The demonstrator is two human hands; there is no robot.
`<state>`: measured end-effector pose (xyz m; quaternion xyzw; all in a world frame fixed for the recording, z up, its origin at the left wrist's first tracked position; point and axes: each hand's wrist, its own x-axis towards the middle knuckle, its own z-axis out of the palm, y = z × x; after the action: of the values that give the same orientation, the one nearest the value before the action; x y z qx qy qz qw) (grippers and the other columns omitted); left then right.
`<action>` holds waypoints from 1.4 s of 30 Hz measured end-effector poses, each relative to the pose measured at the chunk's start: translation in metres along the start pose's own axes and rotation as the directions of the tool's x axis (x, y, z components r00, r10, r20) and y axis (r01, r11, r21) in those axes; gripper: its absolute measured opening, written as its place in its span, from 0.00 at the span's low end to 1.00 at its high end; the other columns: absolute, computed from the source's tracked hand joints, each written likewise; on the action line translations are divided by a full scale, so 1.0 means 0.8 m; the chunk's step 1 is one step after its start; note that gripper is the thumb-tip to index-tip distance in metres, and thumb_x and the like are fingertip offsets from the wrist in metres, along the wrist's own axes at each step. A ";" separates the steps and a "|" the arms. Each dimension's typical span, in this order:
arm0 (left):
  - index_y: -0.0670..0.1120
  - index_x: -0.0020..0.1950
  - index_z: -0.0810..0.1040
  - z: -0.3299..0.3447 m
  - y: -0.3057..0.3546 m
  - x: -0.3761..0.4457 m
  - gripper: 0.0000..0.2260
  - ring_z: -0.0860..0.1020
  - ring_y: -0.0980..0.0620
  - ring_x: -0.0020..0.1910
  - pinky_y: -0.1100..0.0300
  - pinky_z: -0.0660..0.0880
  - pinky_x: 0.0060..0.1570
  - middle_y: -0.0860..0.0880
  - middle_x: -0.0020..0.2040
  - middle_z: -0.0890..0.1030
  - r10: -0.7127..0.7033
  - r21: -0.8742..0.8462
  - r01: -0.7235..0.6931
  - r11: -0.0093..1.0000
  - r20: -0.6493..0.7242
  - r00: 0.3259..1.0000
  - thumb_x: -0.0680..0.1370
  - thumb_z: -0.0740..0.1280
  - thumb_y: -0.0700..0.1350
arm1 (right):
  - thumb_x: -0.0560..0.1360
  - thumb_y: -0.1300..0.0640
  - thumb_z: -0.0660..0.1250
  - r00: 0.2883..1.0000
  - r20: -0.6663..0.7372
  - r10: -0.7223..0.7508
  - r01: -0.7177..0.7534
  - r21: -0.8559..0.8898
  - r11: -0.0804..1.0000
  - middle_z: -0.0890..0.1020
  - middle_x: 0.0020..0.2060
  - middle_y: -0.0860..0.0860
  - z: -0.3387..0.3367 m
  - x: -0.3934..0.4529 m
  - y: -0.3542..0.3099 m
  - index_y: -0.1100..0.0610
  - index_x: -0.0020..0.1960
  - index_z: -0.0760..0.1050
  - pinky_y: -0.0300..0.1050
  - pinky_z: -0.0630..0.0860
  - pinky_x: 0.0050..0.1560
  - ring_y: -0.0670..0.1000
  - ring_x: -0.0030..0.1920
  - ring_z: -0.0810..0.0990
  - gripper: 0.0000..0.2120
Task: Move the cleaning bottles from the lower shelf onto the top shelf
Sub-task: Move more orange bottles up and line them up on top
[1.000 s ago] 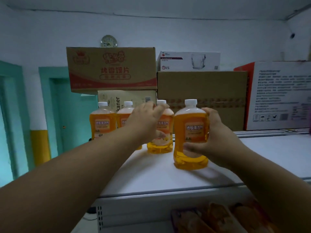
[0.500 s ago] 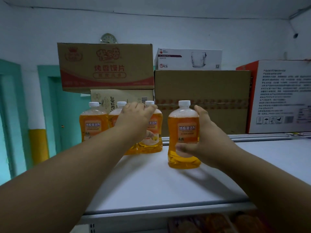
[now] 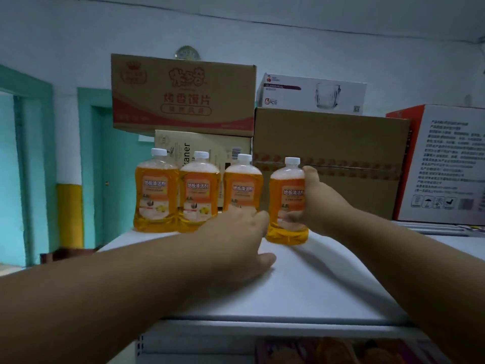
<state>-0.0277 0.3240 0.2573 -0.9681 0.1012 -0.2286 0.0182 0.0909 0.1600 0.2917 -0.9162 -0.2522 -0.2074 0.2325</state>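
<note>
- While four orange cleaning bottles stand upright in a row on the white top shelf [image 3: 301, 285], only the rightmost bottle [image 3: 286, 203] is being held.
- Right hand [image 3: 315, 203]: fingers wrapped round the right side of that bottle, thumb low on its front, one fingertip up by the shoulder. The bottle's base sits on the shelf, slightly forward of the other three.
- Left hand [image 3: 236, 240]: fingers loosely spread, gripping nothing, thumb resting on the shelf. It lies in front of the third bottle [image 3: 242, 185] and hides its base; can't tell if the fingertips touch it.
- First bottle [image 3: 156, 190] and second bottle [image 3: 199, 191] stand at the left, sides touching or nearly so, free of both hands.
- All four have white caps and orange labels.
- Behind the row: a printed carton [image 3: 183, 95] stacked on a smaller box [image 3: 204, 148], a plain brown carton [image 3: 330, 153] with a white glassware box [image 3: 312, 94] on top, and a white and red box [image 3: 446, 164] at far right.
</note>
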 end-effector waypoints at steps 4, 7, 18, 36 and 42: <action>0.57 0.51 0.71 0.014 0.005 -0.012 0.12 0.70 0.56 0.48 0.59 0.67 0.42 0.57 0.50 0.72 -0.053 -0.178 0.070 0.982 0.099 0.994 0.76 0.64 0.63 | 0.66 0.48 0.80 1.000 -0.006 0.011 -0.011 0.041 0.999 0.78 0.57 0.55 0.013 0.021 0.003 0.51 0.78 0.42 0.49 0.79 0.50 0.54 0.52 0.80 0.56; 0.57 0.51 0.71 0.010 0.009 -0.014 0.11 0.70 0.54 0.49 0.58 0.67 0.43 0.56 0.49 0.71 -0.047 -0.184 0.063 0.981 0.091 0.995 0.77 0.63 0.62 | 0.66 0.48 0.79 0.999 -0.027 0.018 -0.017 0.051 0.999 0.77 0.59 0.56 0.023 0.029 0.002 0.50 0.78 0.39 0.51 0.79 0.54 0.55 0.54 0.80 0.58; 0.55 0.52 0.71 0.009 0.007 -0.017 0.10 0.69 0.53 0.49 0.56 0.66 0.44 0.55 0.50 0.72 -0.032 -0.164 0.046 0.985 0.084 0.996 0.78 0.62 0.60 | 0.66 0.44 0.78 0.996 -0.084 0.004 0.004 0.095 0.996 0.67 0.69 0.57 0.020 0.009 0.001 0.43 0.78 0.38 0.55 0.76 0.61 0.57 0.63 0.75 0.58; 0.57 0.54 0.72 0.002 0.174 -0.138 0.12 0.71 0.58 0.49 0.59 0.73 0.49 0.59 0.49 0.74 -0.089 -0.283 -0.013 0.959 -0.345 0.935 0.76 0.62 0.62 | 0.73 0.46 0.69 0.796 -0.467 -0.385 0.399 -0.074 0.914 0.74 0.60 0.53 -0.129 -0.278 -0.015 0.54 0.66 0.69 0.43 0.71 0.49 0.49 0.54 0.74 0.25; 0.54 0.47 0.73 0.080 0.269 -0.194 0.08 0.71 0.52 0.44 0.56 0.67 0.43 0.56 0.42 0.72 -0.220 -0.316 0.139 0.939 -0.237 0.946 0.75 0.65 0.57 | 0.74 0.46 0.67 0.891 -0.299 -0.341 0.365 0.025 0.931 0.73 0.57 0.50 -0.113 -0.388 0.061 0.53 0.65 0.70 0.44 0.72 0.54 0.48 0.55 0.73 0.23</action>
<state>-0.1752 0.1445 0.1141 -0.9251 0.0464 -0.3406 -0.1614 -0.1498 -0.0392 0.1943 -0.8046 -0.3860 -0.3674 0.2621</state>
